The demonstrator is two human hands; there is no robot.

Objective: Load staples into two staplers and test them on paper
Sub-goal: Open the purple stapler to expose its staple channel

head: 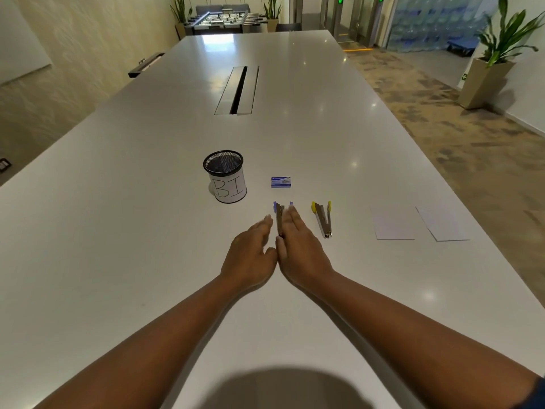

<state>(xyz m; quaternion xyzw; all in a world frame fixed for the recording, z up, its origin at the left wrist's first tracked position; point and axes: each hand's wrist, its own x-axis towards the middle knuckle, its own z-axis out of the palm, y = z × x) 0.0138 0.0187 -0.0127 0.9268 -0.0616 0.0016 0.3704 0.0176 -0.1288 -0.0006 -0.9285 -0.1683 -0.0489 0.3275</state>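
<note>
Fingers of both your hands are extended and loosely spread, flanking the purple-tipped stapler (279,219) without closing on it. Your left hand (250,252) sits just left of it, fingers apart from the metal. Your right hand (300,249) lies along its right side; whether those fingers touch the stapler cannot be told. Thumbs meet near its hinge end.

Layout, with likely reasons:
- Purple-tipped stapler lies opened in a V on the white table (147,231), magazine exposed, probably so a strip can be dropped in.
- Yellow-tipped stapler (323,219) lies just to the right, opened the same way.
- Staple box (280,182) rests closed beyond the purple one, within easy reach of both.
- Two paper sheets (393,224) lie well to the right, kept apart for the test step.
- Mesh pen cup (225,177), labelled, stands to the left, uninvolved.

Judgement: loading not yet begun; box needs opening first.
</note>
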